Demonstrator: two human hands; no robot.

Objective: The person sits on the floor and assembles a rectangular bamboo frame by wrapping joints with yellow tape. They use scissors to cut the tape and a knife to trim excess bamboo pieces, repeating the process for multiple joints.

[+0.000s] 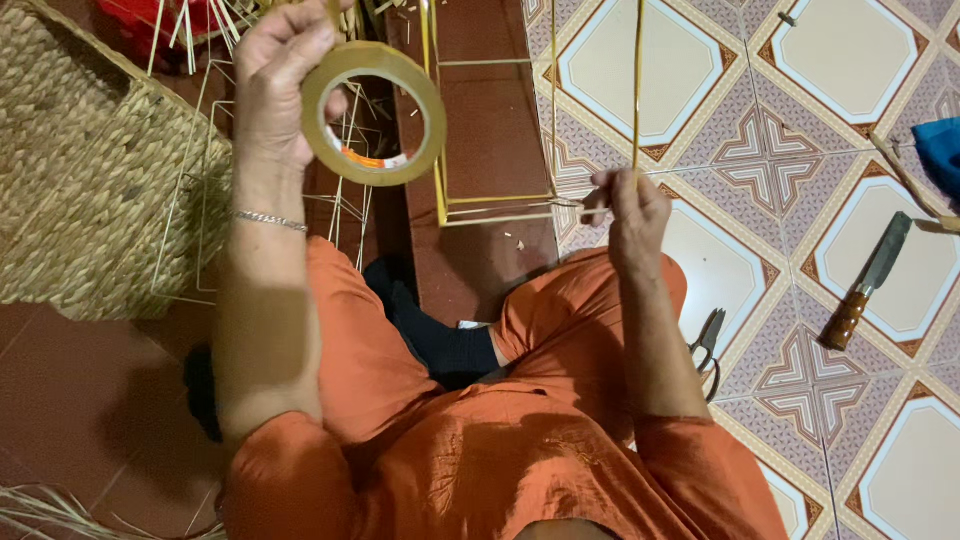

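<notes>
The left hand is raised at the upper left, its fingers closed over the top of a roll of clear tape; the thumb lies inside the ring and the other fingers curl over the outer rim, so the roll hangs from that grip with its open centre facing the camera. A thin silver bracelet circles the left wrist just below the roll.

The right hand sits to the right of the roll and lower, well apart from it. Its fingertips are pinched together on an upright yellow rod of a thin rod frame, at the corner where that upright meets the frame's bottom bars. The frame stands between the 2 hands: 1 yellow upright rises just right of the roll, and the bottom bars run from there across to the pinching fingers.

Below the roll, both forearms lead back to orange sleeves and orange trousers, with a dark sock between the knees.

Left of the roll lies a woven straw basket with thin wire frames against it. Far right of the roll, on the patterned tiled floor, lie a pair of scissors beside the right forearm and, further out, a knife with a brown wooden handle. Loose pale straw strips lie at the bottom left corner.
</notes>
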